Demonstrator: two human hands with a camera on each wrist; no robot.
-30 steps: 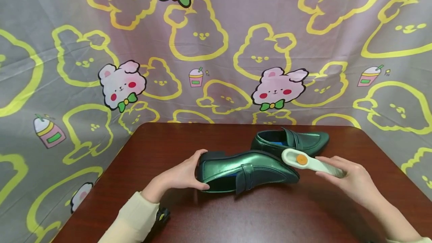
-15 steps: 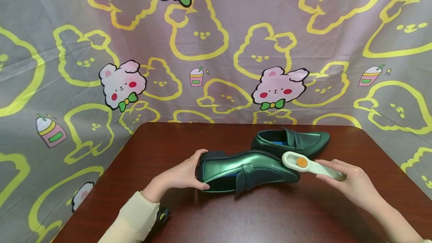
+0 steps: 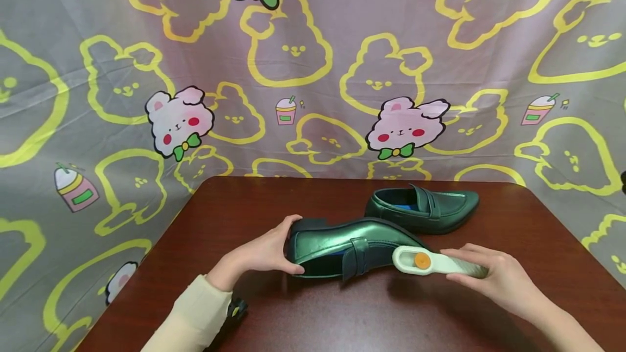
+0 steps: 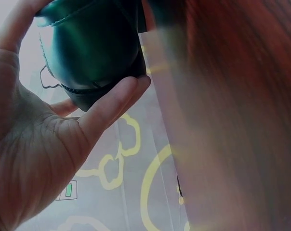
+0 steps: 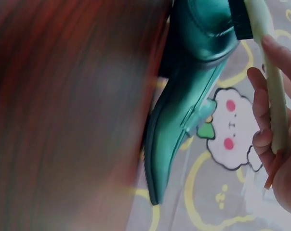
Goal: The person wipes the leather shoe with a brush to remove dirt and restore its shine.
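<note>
A shiny dark green loafer (image 3: 325, 243) lies tipped on its side, sole facing away from me. My left hand (image 3: 261, 251) grips it round the heel, thumb at the opening's rim and fingers over the heel block; the left wrist view shows the loafer's back (image 4: 92, 48) between thumb and fingers. In my right hand (image 3: 499, 273) is a pale green brush (image 3: 413, 261) with an orange button, held by its handle. Its head covers part of the loafer's toe. Dark bristles (image 5: 241, 19) show against the toe in the right wrist view.
The matching loafer (image 3: 423, 208) stands upright behind, toe to the right. Both shoes are on a dark reddish-brown table (image 3: 313, 319). A cartoon-printed curtain (image 3: 313, 69) hangs behind the table and along its sides.
My right hand has brought the brush from the toe's far edge toward me and slightly left, down over the toe's near side. The left hand and both loafers stay put.
</note>
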